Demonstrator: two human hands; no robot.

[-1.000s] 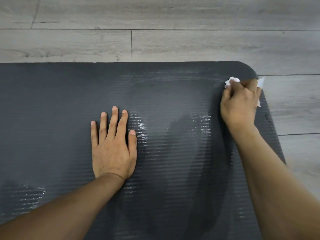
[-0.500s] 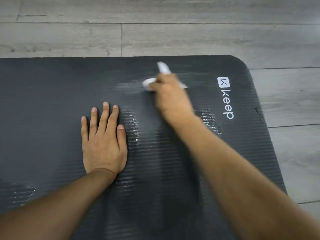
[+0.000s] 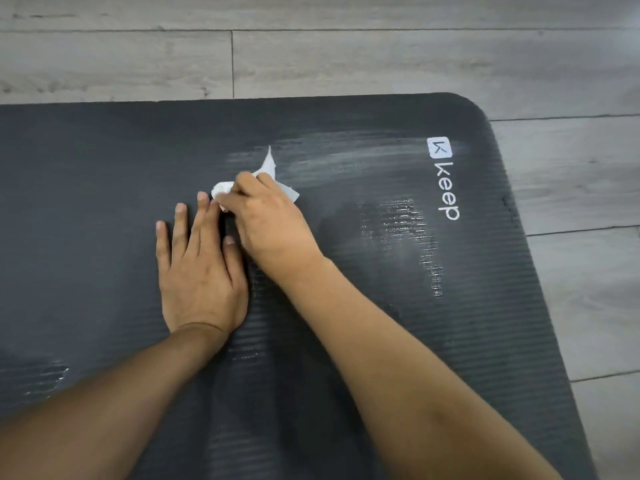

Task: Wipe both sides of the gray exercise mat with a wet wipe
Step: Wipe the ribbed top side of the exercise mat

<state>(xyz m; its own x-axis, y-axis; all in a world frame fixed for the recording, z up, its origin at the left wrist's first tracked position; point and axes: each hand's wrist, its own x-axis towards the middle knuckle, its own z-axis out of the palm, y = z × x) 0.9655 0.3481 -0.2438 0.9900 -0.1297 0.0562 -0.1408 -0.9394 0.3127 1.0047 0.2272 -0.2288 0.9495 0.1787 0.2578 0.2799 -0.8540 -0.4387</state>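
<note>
Near the mat's (image 3: 104,237) far edge, the wipe (image 3: 221,190) was gripped by the right hand (image 3: 270,223) mid-stroke beside the flat left hand (image 3: 201,271); unwiped leftward area seemingly awaited.

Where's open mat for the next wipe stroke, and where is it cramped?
Free: the mat left of the left hand, and the stretch between the right hand and the logo. Cramped: the wet wipe sits right at the left fingertips.
</note>
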